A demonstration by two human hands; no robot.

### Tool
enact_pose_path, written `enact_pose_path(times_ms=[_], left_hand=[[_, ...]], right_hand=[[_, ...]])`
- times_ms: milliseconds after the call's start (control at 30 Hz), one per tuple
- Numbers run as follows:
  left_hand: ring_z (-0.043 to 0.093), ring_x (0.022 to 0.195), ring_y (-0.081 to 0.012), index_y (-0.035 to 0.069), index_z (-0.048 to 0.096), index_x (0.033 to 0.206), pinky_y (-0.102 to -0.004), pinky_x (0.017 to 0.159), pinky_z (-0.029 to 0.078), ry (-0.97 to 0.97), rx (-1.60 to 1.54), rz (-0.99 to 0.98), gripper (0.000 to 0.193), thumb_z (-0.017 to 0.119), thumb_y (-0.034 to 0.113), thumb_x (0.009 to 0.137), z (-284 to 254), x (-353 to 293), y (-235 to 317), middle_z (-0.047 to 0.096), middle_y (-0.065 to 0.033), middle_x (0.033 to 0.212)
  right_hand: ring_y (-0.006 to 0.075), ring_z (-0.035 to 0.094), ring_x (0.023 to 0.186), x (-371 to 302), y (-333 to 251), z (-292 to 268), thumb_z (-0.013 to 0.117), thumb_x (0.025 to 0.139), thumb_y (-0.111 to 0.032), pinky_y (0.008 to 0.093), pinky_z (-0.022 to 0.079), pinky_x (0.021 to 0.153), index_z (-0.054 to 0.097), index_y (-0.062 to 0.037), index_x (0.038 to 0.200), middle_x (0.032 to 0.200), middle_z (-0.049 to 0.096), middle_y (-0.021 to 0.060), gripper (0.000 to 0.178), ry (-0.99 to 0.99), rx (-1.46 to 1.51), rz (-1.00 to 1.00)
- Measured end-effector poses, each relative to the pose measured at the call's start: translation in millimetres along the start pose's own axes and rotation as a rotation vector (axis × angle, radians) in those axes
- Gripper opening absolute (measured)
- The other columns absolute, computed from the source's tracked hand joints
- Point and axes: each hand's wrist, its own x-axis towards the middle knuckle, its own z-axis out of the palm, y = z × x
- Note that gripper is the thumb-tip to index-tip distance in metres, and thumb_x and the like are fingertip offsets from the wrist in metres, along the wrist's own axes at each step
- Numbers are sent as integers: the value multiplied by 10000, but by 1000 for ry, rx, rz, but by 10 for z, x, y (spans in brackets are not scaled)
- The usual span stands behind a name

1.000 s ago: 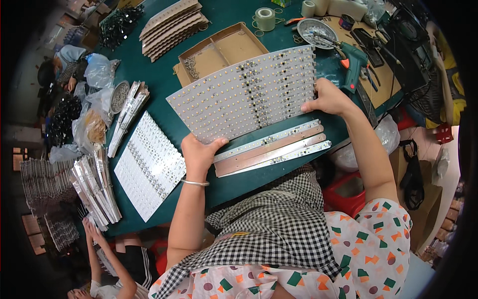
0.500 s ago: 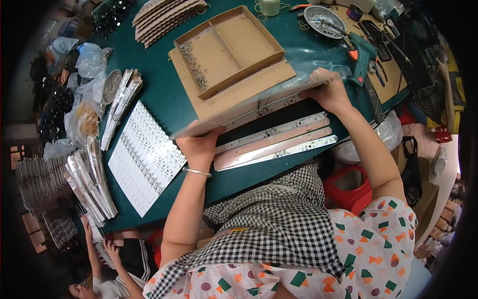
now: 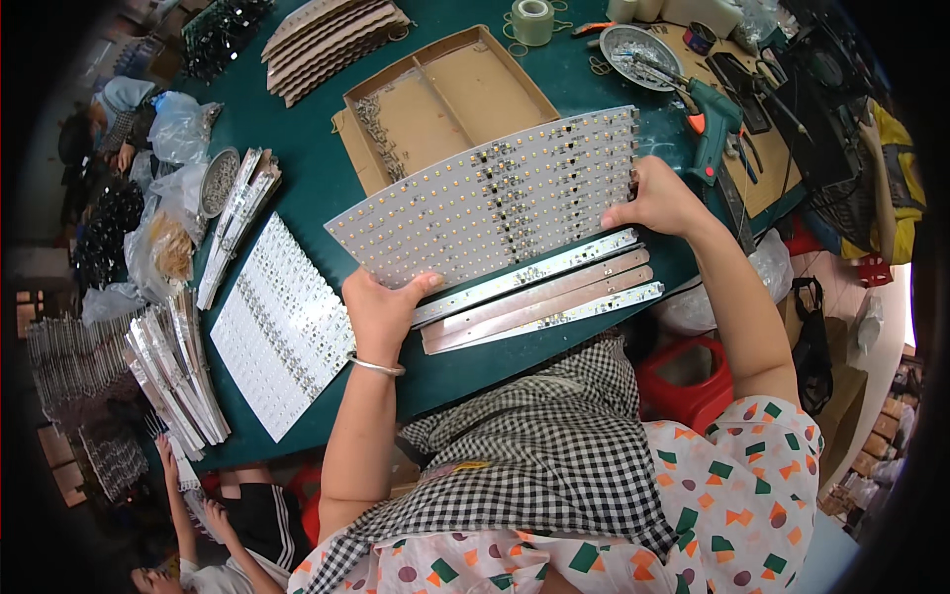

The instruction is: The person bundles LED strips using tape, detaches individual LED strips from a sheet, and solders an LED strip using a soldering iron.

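The person's left hand (image 3: 381,309) grips the lower left of a dotted LED panel (image 3: 495,206), the right hand (image 3: 665,200) its right edge, holding it tilted over the green bench (image 3: 307,163). Loose strips (image 3: 544,295) lie nearer the person, a second panel (image 3: 282,327) to the left, a cardboard tray (image 3: 500,94) beyond.

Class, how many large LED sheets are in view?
2: one sheet between the left hand and right hand, another sheet on the green table; more may lie hidden beneath.

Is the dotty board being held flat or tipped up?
Tipped up: left hand and right hand hold the board, its top hiding some of the box.
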Motion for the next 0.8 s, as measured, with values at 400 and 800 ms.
enact_pose_path(times_ms=[400,800], left_hand=[[679,698,-168,-71,691,832,-298,651,537,-27,147,20,284,861,41,634,-4,-73,-30,725,-131,808],[630,642,-229,69,712,743,-319,601,478,155,258,526,196,837,26,598,77,-3,-331,685,-72,702]], right_hand=[[128,630,749,-100,-33,197,823,607,0,305,513,713,684,63,900,833,710,84,330,196,-81,42],[135,673,791,-23,209,350,784,626,61,287,526,735,717,-11,939,875,729,85,328,320,152,-253]])
